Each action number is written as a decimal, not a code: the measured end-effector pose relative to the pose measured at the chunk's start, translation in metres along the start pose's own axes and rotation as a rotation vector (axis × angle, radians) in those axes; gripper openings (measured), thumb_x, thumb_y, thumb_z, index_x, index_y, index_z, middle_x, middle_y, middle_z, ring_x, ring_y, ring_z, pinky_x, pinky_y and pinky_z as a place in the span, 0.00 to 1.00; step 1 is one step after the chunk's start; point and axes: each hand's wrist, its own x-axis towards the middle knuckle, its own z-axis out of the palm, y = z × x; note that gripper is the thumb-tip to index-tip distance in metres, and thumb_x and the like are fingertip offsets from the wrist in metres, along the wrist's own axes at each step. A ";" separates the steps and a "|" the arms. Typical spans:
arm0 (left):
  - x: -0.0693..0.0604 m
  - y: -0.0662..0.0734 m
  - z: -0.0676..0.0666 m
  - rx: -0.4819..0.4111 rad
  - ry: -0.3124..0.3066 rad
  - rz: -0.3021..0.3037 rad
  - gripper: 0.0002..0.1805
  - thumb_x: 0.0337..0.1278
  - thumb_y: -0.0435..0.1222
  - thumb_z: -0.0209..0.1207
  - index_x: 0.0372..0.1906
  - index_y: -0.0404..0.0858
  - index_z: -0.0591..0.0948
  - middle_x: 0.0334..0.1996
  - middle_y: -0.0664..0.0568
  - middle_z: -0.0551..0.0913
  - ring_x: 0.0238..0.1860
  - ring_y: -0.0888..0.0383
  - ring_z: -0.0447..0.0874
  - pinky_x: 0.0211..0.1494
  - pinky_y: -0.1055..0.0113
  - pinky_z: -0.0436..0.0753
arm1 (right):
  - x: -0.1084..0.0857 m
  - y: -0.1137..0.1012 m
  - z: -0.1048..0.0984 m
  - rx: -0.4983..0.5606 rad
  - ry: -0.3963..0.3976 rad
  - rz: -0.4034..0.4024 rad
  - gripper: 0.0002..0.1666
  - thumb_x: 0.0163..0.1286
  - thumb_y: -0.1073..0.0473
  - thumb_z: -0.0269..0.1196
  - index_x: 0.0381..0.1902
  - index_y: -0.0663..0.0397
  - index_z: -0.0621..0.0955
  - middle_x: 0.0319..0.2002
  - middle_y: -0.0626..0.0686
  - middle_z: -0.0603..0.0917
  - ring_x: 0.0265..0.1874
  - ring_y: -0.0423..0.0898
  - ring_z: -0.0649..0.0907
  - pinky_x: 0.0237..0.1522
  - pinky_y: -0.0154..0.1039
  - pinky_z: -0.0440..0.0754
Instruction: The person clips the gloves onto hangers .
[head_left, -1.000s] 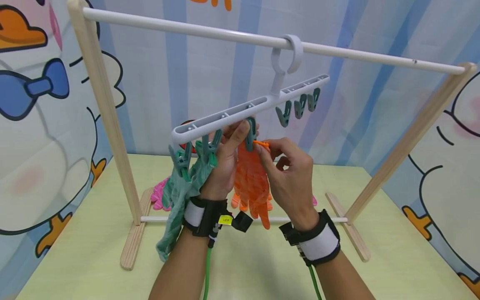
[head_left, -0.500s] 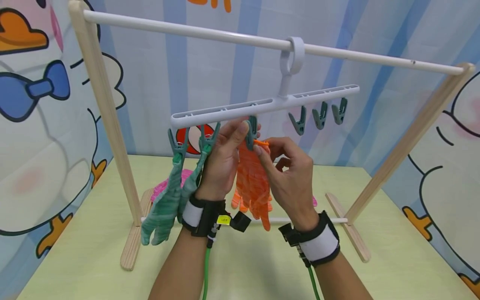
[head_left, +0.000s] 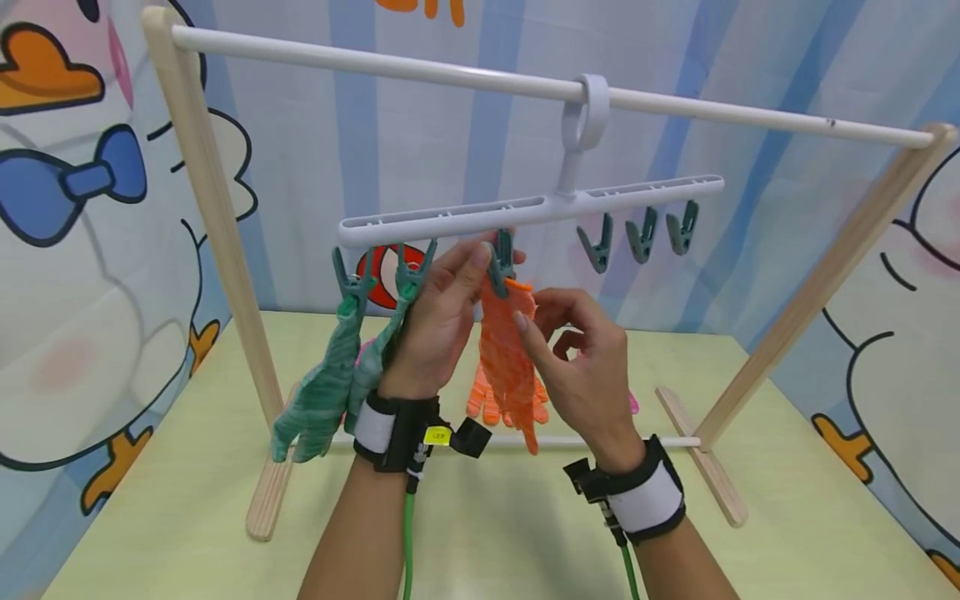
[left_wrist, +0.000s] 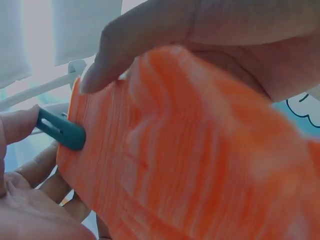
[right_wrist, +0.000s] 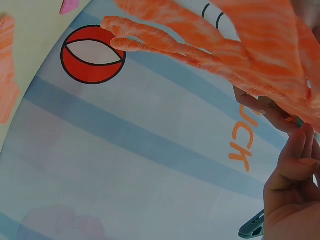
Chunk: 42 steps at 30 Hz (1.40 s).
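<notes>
An orange striped glove (head_left: 506, 358) hangs by its cuff from a dark green clothespin (head_left: 501, 265) under the grey clip hanger (head_left: 450, 223). My left hand (head_left: 435, 329) pinches that clothespin, thumb in front. The left wrist view shows the clothespin (left_wrist: 62, 129) biting the glove's cuff (left_wrist: 95, 115). My right hand (head_left: 585, 358) holds the glove's right edge just below the cuff; its thumb lies in front and the other fingertips are hidden behind the fabric. Left of my left wrist, a green glove (head_left: 318, 392) hangs from two clothespins.
The hanger hooks over the white rod (head_left: 390, 67) of a wooden-legged rack (head_left: 217, 217). Three bare clothespins (head_left: 640, 235) hang at its right end. Another orange glove (head_left: 487, 396) lies on the table (head_left: 517, 525) behind, with bits of pink beside it. Cables run from both wrists.
The hanger has swung round and levelled out, and the green glove has swung left. My right hand has slid slightly down from the cuff's corner. My left hand stays at the clothespin.
</notes>
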 end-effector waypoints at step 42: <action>-0.042 0.061 0.020 0.929 0.132 -0.223 0.36 0.75 0.49 0.55 0.78 0.42 0.58 0.69 0.48 0.71 0.70 0.51 0.70 0.75 0.54 0.73 | -0.003 0.079 0.007 -0.027 -0.008 0.270 0.12 0.78 0.54 0.60 0.38 0.53 0.86 0.29 0.49 0.84 0.30 0.46 0.81 0.19 0.33 0.70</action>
